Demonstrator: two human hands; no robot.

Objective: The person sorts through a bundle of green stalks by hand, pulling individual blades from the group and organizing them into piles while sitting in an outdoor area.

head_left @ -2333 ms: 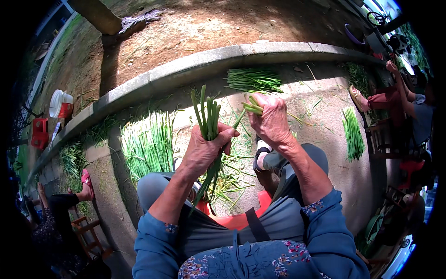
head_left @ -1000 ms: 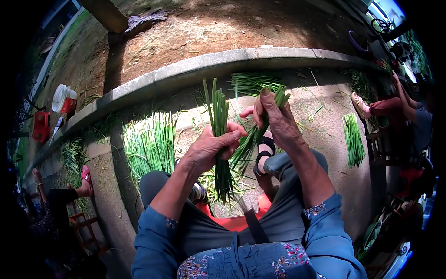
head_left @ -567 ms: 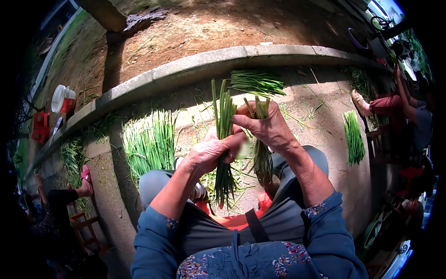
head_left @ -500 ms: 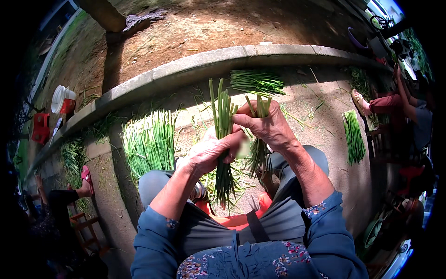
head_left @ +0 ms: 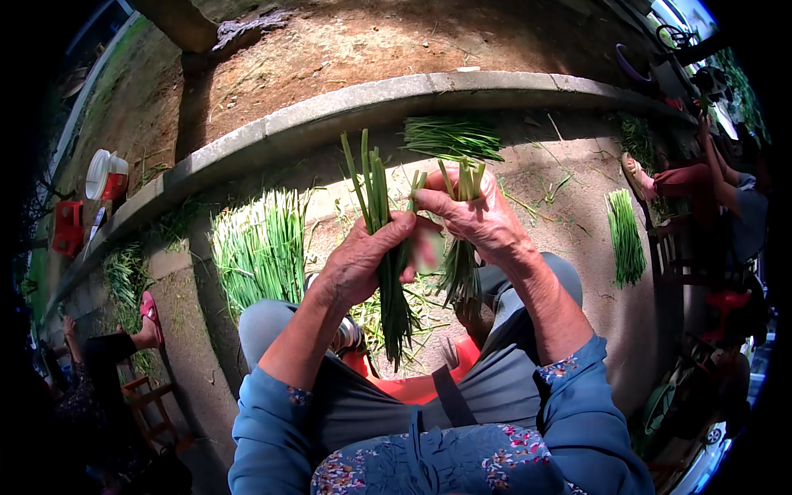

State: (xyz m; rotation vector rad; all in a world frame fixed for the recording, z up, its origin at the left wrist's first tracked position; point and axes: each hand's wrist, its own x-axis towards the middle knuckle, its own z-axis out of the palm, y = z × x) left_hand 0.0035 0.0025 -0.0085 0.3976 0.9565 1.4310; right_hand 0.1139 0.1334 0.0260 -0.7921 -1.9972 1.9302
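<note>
My left hand (head_left: 363, 260) is closed around a bunch of green chives (head_left: 373, 194), which stands nearly upright with its pale ends up and its darker leaf ends hanging between my knees. To its right, my right hand (head_left: 488, 221) grips a second, smaller bunch of chives (head_left: 466, 183) the same way. The thumb and forefinger of that hand pinch a few stalks (head_left: 417, 188) beside the left bunch. The fingertips of both hands come close together there, and part of the grip is blurred. Both bunches hang above the paving between my legs.
A thick row of chives (head_left: 262, 247) lies left of my knees. Smaller bundles lie ahead (head_left: 454, 138) and at right (head_left: 626, 239). Loose trimmings (head_left: 412, 322) litter the ground by my feet. Beyond runs a concrete curb (head_left: 346, 103). Other people sit at both sides; a white bucket (head_left: 103, 175) stands far left.
The left bunch has tilted, its top leaning further left. My right thumb and forefinger now hold a few stalks slightly apart from it. The right bunch stays in my right hand.
</note>
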